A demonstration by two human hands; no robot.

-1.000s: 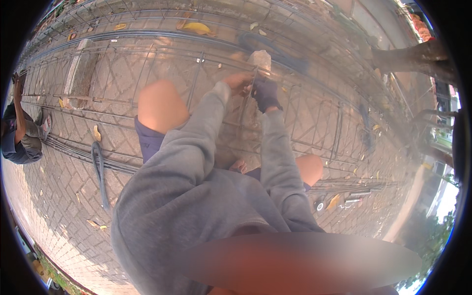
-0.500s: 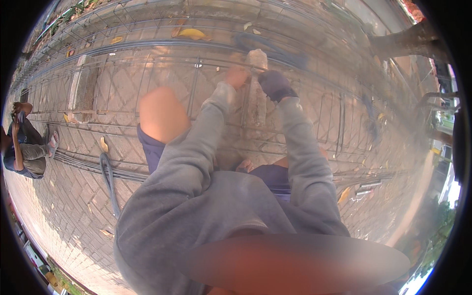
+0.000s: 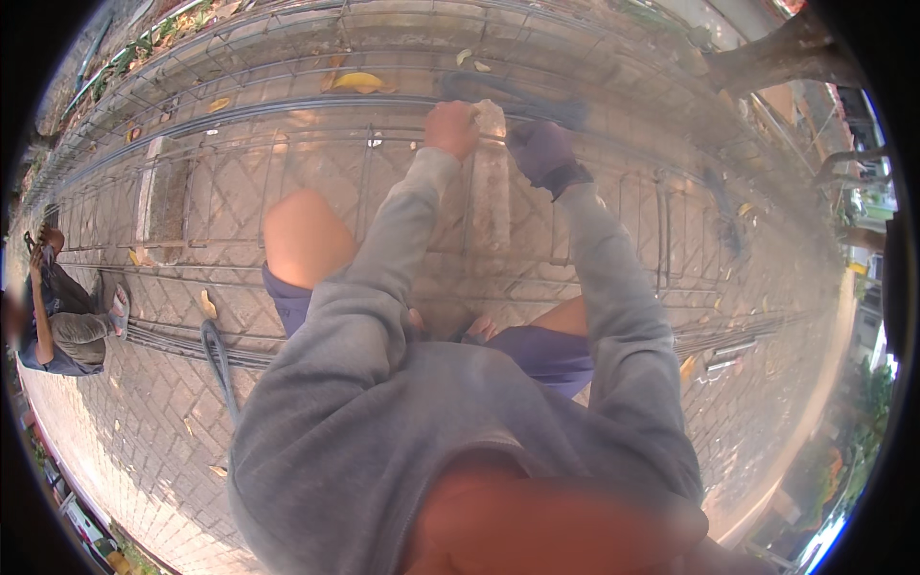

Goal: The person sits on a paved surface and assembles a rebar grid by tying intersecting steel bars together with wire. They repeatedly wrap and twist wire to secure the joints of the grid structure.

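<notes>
A frame of thin steel bars with cross ties (image 3: 372, 196) lies across the ground in front of me, partly over an upright-looking pale concrete block (image 3: 491, 182). My bare left hand (image 3: 450, 130) is closed at the far bars, just left of the block's far end. Whatever its fingers hold is hidden. Right of the block, my right hand (image 3: 546, 158) in a dark glove is curled closed near the same bars. Anything inside that fist is too small to make out. A gap separates the two hands, with the block's end between them.
Another concrete block (image 3: 161, 206) supports the bars at left. A bundle of long rods (image 3: 259, 356) lies near my legs, beside a bent grey loop (image 3: 217, 359). A dark coil (image 3: 527, 96) sits beyond the hands. Another person (image 3: 67, 316) crouches at far left; a tree trunk (image 3: 786, 59) stands far right.
My hands have moved apart from beside each other. The left went slightly left and farther away; the right shifted a little right. My view has tilted slightly.
</notes>
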